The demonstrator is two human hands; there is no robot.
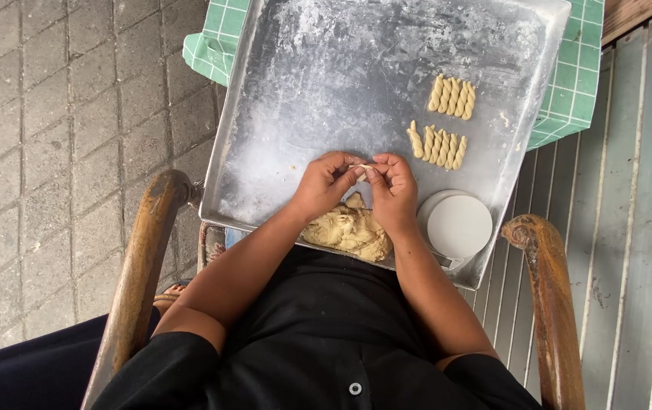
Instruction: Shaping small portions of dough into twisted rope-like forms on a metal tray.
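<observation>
My left hand (324,184) and my right hand (393,188) meet over the near part of a floured metal tray (326,83), both pinching a small thin strip of pale dough (361,166) between their fingertips. A lump of dough (347,230) lies on the tray just below my hands. Two rows of twisted dough pieces sit on the tray's right side, the far row (452,96) above the near row (437,146).
A small round white scale (458,225) sits at the tray's near right corner. The tray rests across wooden chair arms (142,266) and on a green checked cloth (573,83). Paving stones lie left, grey boards right.
</observation>
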